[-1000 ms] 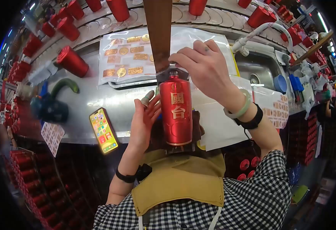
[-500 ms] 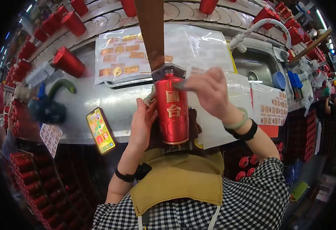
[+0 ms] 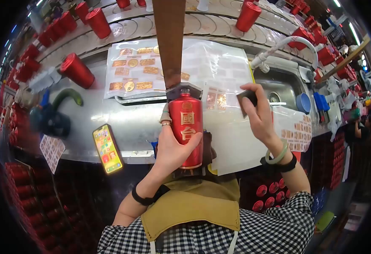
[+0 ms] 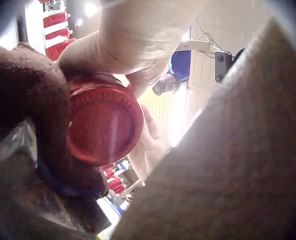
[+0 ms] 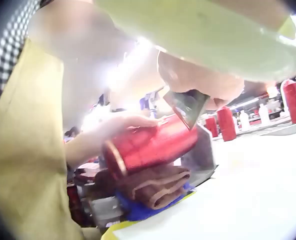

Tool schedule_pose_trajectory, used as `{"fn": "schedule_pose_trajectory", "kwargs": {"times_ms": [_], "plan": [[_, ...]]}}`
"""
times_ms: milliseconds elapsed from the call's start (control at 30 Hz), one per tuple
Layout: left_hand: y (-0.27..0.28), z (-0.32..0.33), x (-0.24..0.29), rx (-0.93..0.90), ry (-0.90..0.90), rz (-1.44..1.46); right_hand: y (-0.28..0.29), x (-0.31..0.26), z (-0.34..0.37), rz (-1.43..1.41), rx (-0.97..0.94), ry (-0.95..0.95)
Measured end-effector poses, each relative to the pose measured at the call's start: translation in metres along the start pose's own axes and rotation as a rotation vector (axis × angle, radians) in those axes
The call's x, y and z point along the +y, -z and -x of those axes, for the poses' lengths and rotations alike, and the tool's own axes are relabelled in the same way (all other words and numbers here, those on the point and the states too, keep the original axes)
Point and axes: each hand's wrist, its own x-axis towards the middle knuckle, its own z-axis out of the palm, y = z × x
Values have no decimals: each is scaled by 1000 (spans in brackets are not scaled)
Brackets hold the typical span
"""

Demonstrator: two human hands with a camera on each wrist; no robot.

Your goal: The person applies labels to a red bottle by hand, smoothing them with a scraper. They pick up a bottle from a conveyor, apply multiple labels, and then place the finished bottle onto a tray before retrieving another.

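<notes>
Apron: the yellow-brown apron (image 3: 189, 211) is the nearest thing, on the near side of the bottle.
Bottle: the red bottle (image 3: 187, 111), with 2 large gold characters, lies tilted over a brown cloth (image 5: 158, 185), its neck pointing away from the person.
Left hand: the left hand (image 3: 175, 150) grips the bottle, fingers curled round it, thumb on its front.
Right hand: the right hand (image 3: 259, 118), right of the bottle and apart from it, pinches 1 dark flat piece (image 3: 247, 95) with the fingers narrow.
Phone: 1 lit phone (image 3: 108, 149) rests on the bench (image 3: 83, 118), left of the bottle.
Sticker sheet: the gold sticker sheet (image 3: 134, 72) is beyond the bottle, to its left.
Sink: the metal sink (image 3: 285, 84) is beyond the bottle, to its right.
</notes>
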Motion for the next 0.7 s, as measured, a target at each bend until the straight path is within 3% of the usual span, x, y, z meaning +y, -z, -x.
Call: {"fn": "schedule_pose_trajectory", "kwargs": {"times_ms": [33,133,233,367,433,567,633,700], "plan": [[1,0,1,12,-4,5,-2,2,-9,1,-10,9],[10,2,12,-57,76,-36,-16,17,-44,349,-253,-50],[19,6,7,-104,31,161,-51,78,-81,532,-333,318],[24,9,-18,-66,32,422,-101,107,-137,530,-448,334],[29,11,-21,-46,60,415,-125,105,-164,697,-573,143],[33,10,-21,-52,102,488,-155,133,-189,529,-522,147],[35,9,-21,-57,105,502,-163,146,-194,485,-583,316],[36,7,-24,-57,93,490,-164,150,-193,435,-597,254]]}}
